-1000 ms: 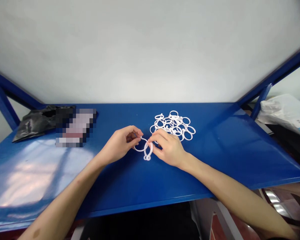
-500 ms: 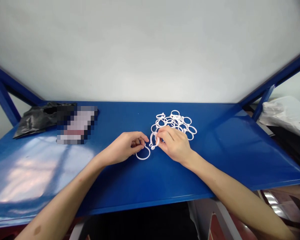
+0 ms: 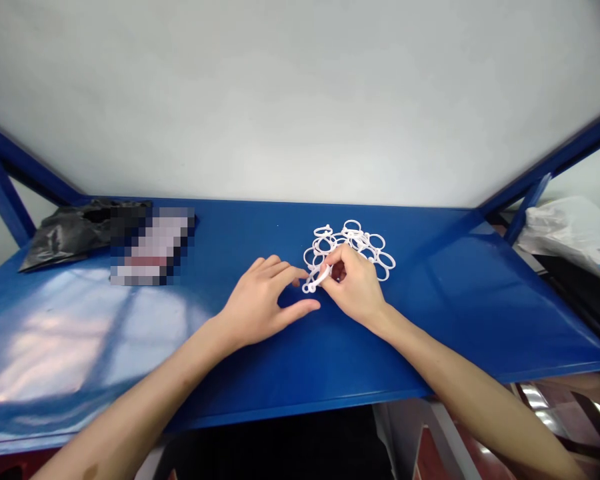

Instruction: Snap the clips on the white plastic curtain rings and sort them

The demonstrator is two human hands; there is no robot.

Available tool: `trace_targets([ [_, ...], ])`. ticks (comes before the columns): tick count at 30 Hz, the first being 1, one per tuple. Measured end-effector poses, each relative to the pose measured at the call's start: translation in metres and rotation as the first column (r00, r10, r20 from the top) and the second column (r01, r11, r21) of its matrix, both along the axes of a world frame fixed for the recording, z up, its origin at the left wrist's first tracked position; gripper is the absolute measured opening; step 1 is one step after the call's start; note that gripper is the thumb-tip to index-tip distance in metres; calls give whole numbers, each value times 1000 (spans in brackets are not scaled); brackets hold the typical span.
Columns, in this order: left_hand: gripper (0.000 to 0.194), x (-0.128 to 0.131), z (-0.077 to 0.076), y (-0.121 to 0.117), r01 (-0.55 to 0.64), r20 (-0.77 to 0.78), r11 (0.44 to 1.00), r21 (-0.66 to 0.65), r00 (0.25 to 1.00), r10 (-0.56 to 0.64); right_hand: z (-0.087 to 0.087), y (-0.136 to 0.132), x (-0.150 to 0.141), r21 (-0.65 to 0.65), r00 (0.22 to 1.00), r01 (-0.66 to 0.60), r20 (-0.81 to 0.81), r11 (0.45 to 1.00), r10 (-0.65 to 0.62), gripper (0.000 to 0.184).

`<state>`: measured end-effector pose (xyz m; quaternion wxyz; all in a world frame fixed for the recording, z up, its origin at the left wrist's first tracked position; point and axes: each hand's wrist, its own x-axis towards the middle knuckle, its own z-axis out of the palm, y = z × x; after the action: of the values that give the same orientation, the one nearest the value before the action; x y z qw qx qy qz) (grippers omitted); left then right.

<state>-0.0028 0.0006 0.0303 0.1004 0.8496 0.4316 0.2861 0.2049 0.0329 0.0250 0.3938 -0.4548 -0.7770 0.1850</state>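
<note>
Between the thumb and fingers of my right hand (image 3: 353, 283) is a white plastic curtain ring (image 3: 322, 277), seen nearly edge-on, its small knobbed ends pointing toward my left hand. My left hand (image 3: 265, 297) is open, its thumb and forefinger spread on either side of those ends. Whether the forefinger touches the ring I cannot tell. Just beyond my right hand lies a loose pile of white curtain rings (image 3: 386, 260), several of them overlapping. My right hand covers the near part of that pile.
The blue tabletop (image 3: 240, 233) runs back to a pale wall panel (image 3: 290, 100). At the left lie a black plastic bag (image 3: 65, 233) and a blurred flat object (image 3: 155, 243). A clear plastic bag (image 3: 575, 230) sits beyond the right edge.
My left hand has opened and moved right, toward the ring in my right hand. The ring that was at my left fingers no longer shows. The held ring has turned more edge-on.
</note>
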Motion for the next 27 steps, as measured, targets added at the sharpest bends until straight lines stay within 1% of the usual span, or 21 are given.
trace_targets([
  [2,25,9,-2,-4,-41,77,999,-9,996,41,-2,0,0,32,1000,-18,22,999,17,14],
  [4,16,12,-4,-5,-82,147,996,-48,985,88,-5,1,0,87,997,-58,52,995,54,10],
  [6,15,11,-2,-4,-114,200,988,-108,970,134,-6,2,0,149,992,-119,53,982,112,6],
  [9,16,6,3,1,-156,282,966,-207,936,211,-4,1,0,220,974,-228,43,948,224,23],
  [11,18,2,5,4,-167,343,945,-281,902,261,-2,-1,-2,238,958,-285,45,929,282,28],
  [13,21,-1,5,5,-146,408,921,-360,863,297,-1,-3,-3,224,951,-306,17,925,310,30],
  [15,26,-2,2,7,-79,484,898,-433,820,305,-2,-4,-4,165,952,-289,-49,943,301,30],
  [17,32,-2,-1,8,14,563,876,-482,771,297,-3,-5,-4,73,954,-252,-151,965,260,24],
  [19,35,-2,-2,8,82,611,855,-512,734,296,-5,-5,-4,-15,942,-226,-257,974,215,15],
  [21,33,-1,-2,8,88,595,836,-542,742,308,-6,-6,-4,-63,929,-214,-323,975,183,9],
  [23,30,-1,-1,8,57,531,825,-562,790,307,-6,-6,-4,-62,933,-202,-317,978,172,9],
  [25,31,-1,1,7,26,474,830,-557,831,292,-6,-7,-4,-16,953,-183,-250,983,173,10],
  [27,31,-1,1,7,-6,441,850,-527,853,279,-7,-7,-4,44,969,-186,-157,982,191,12],
])
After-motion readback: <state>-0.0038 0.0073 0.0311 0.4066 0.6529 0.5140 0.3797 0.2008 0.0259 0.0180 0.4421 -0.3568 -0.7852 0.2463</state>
